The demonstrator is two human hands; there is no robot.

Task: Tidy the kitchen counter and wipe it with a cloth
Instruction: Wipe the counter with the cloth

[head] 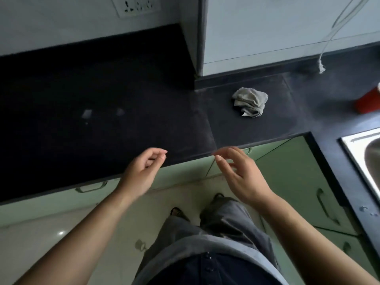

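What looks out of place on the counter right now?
The grey cloth lies crumpled on the black counter, and a white cord dangles towards it at back right. Pale hazy smears show near the sink.

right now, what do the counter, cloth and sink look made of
Counter: likely polished black stone; dark, smooth, with faint reflections and a slab seam.
Cloth: soft grey fabric, matte, crumpled in folds.
Sink: probably stainless steel; bright, brushed-looking sheen on rim and basin.
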